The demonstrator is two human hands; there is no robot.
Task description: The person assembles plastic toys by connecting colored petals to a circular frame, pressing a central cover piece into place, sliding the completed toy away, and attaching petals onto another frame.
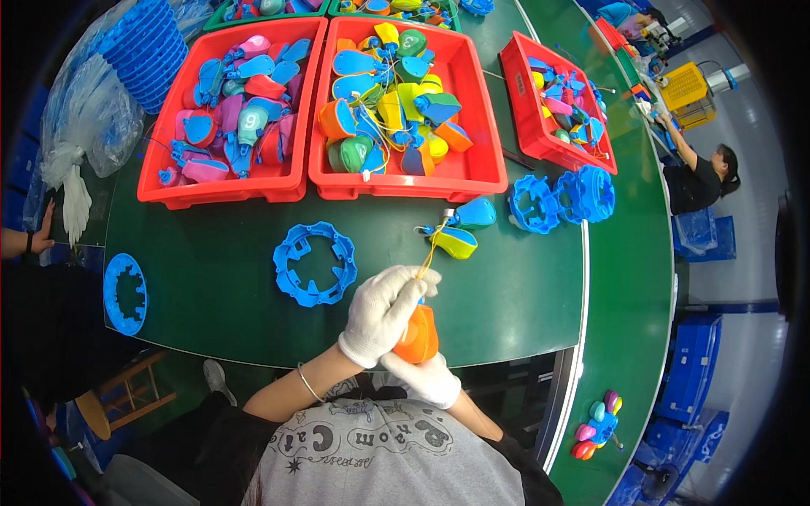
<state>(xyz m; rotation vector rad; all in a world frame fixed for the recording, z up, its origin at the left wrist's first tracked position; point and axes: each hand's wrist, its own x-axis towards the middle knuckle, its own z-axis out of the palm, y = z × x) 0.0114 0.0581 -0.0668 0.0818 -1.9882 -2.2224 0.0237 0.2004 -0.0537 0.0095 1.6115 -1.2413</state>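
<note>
Two bins (224, 197) of pods (251, 120) stand side by side on the tabletop (215, 291), a third bin (521, 126) to their right. In front, left to right: two rings (315, 297), two loose pods (475, 214), more rings (533, 226). Nearest, between the hands (378, 316), another pod (418, 339).

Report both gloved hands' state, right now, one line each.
White-gloved left hand: closed, pinching thin yellow wires just above the orange rounded plastic piece.
White-gloved right hand: holding that piece's lower end; fingers partly hidden.
</note>
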